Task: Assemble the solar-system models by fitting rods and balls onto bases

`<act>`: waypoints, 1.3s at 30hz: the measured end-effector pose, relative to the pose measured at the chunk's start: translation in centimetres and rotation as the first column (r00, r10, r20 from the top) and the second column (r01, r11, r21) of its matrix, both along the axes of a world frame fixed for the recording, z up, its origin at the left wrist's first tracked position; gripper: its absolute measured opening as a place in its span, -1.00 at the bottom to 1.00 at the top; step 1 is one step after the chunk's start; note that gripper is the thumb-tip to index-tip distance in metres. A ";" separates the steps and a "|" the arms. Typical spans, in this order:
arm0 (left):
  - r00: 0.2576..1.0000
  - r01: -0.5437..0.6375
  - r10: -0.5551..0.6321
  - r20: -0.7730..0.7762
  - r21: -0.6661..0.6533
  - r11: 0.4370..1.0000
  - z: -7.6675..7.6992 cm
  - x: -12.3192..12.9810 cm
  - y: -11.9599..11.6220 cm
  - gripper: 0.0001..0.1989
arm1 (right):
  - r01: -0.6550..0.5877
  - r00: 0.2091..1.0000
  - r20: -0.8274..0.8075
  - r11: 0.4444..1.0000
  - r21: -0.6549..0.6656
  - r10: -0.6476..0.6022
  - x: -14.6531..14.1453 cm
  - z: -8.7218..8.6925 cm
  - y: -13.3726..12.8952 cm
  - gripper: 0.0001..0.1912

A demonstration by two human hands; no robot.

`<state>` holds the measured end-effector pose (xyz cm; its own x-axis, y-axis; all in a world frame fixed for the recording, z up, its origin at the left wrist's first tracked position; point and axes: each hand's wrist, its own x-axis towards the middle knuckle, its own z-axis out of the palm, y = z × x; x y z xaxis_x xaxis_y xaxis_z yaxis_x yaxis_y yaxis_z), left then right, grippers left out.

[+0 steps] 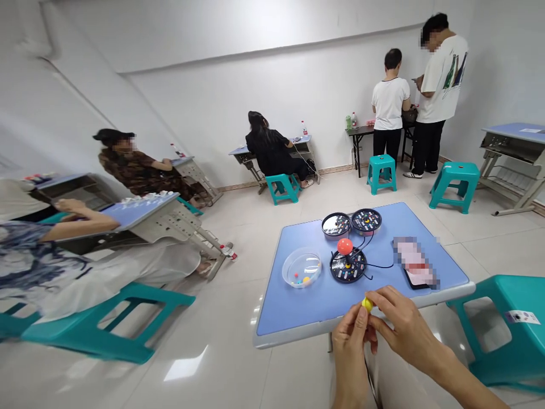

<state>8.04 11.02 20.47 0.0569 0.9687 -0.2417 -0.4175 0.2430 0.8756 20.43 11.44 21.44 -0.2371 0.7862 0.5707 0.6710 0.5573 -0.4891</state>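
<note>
Just past the desk's near edge, my left hand [351, 346] and my right hand [400, 324] pinch a small yellow ball [367, 304] between their fingertips. A thin black rod or cord hangs below my left hand; its upper end is hidden. On the blue desk [293, 315] stands a black round base [348, 274] with an orange-red ball [344, 246] above its centre and several thin black arms reaching outward. Behind it lie two more round discs, one shiny [336, 225] and one printed with coloured dots [367, 220]. A clear plastic dish [301, 255] holds several small coloured balls.
A phone [415, 264] lies at the desk's right side. Green stools stand at right [506, 318] and left [106, 324]. A person [38, 255] sits at a neighbouring desk on the left. Others sit or stand along the back wall.
</note>
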 end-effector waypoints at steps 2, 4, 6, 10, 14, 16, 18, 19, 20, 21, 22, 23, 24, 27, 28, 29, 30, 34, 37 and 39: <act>0.999 0.032 -0.032 -0.017 0.009 0.999 0.0 0.6 0.2 -0.58 | 0.007 0.999 0.038 1.000 0.017 -0.008 0.9 0.0 0.1 -0.76; 0.998 0.057 -0.057 -0.032 0.010 0.998 0.1 1.4 0.3 -0.57 | 0.004 0.998 0.056 1.000 0.031 -0.005 1.9 -0.2 0.0 -0.76; 0.996 0.079 -0.078 -0.035 0.011 0.997 0.0 2.4 0.4 -0.54 | 0.003 0.999 0.041 0.999 0.040 -0.004 3.1 -0.6 0.0 -0.73; 0.990 0.138 -0.138 0.000 0.027 0.990 -0.7 4.7 0.9 -0.43 | 0.022 0.997 -0.076 0.997 -0.077 -0.028 6.0 -1.0 0.8 -0.77; 0.995 0.082 -0.075 -0.072 0.099 0.992 -2.2 6.3 1.9 -0.39 | -0.050 0.928 -0.349 0.884 -0.465 -0.131 9.1 0.0 2.7 -0.73; 0.982 0.021 0.023 -0.186 0.230 0.973 -3.1 6.8 2.6 -0.47 | -0.145 0.845 -0.489 0.787 -0.600 -0.217 10.5 0.7 3.7 -0.63; 0.943 -0.005 0.137 -0.304 0.397 0.918 -3.9 7.2 3.4 -0.57 | -0.245 0.768 -0.586 0.727 -0.641 -0.258 11.5 1.1 4.7 -0.57; 0.916 -0.005 0.193 -0.351 0.471 0.882 -4.3 7.4 3.8 -0.60 | -0.288 0.742 -0.618 0.710 -0.643 -0.260 11.9 1.2 5.1 -0.57; 0.888 0.002 0.242 -0.391 0.529 0.849 -4.7 7.6 4.1 -0.62 | -0.325 0.725 -0.641 0.695 -0.642 -0.253 12.2 1.3 5.5 -0.57; 0.859 0.014 0.281 -0.427 0.569 0.822 -5.1 7.9 4.4 -0.63 | -0.353 0.715 -0.654 0.681 -0.642 -0.246 12.4 1.3 5.9 -0.57; 0.831 0.031 0.310 -0.461 0.596 0.802 -5.4 8.2 4.6 -0.63 | -0.372 0.713 -0.658 0.665 -0.648 -0.243 12.6 1.3 6.2 -0.56; 0.804 0.050 0.332 -0.494 0.611 0.790 -5.6 8.5 4.8 -0.62 | -0.385 0.715 -0.656 0.648 -0.657 -0.241 12.7 1.2 6.4 -0.56; 0.776 0.070 0.347 -0.527 0.619 0.782 -5.8 8.7 5.0 -0.62 | -0.394 0.721 -0.651 0.633 -0.667 -0.237 12.7 1.2 6.7 -0.55; 0.692 0.130 0.377 -0.616 0.619 0.774 -6.2 9.2 5.5 -0.60 | -0.380 0.766 -0.606 0.610 -0.695 -0.215 13.0 1.0 7.3 -0.54; 0.667 0.151 0.382 -0.639 0.618 0.771 -6.3 9.3 5.8 -0.59 | -0.358 0.789 -0.580 0.613 -0.704 -0.205 13.0 0.9 7.5 -0.54; 0.647 0.171 0.385 -0.658 0.617 0.768 -6.4 9.3 6.0 -0.59 | -0.332 0.811 -0.550 0.618 -0.712 -0.198 13.1 0.9 7.7 -0.54; 0.630 0.187 0.388 -0.673 0.616 0.765 -6.5 9.4 6.2 -0.58 | -0.307 0.830 -0.523 0.625 -0.718 -0.193 13.2 0.8 7.9 -0.54; 0.600 0.208 0.415 -0.684 0.634 0.745 -7.1 9.8 7.2 -0.61 | -0.253 0.871 -0.458 0.634 -0.731 -0.180 13.2 0.8 8.8 -0.53; 0.604 0.204 0.429 -0.671 0.651 0.731 -7.4 10.2 7.7 -0.63 | -0.229 0.888 -0.422 0.617 -0.753 -0.185 13.0 0.8 9.3 -0.50; 0.611 0.210 0.423 -0.669 0.652 0.728 -7.3 10.4 8.0 -0.65 | -0.217 0.896 -0.403 0.607 -0.764 -0.187 13.0 0.9 9.5 -0.48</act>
<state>18.42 19.02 13.17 0.0541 0.8598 0.5077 0.4641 -0.4719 0.7496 33.44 20.95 22.32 -0.1615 0.9624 -0.2183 0.2904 -0.1650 -0.9426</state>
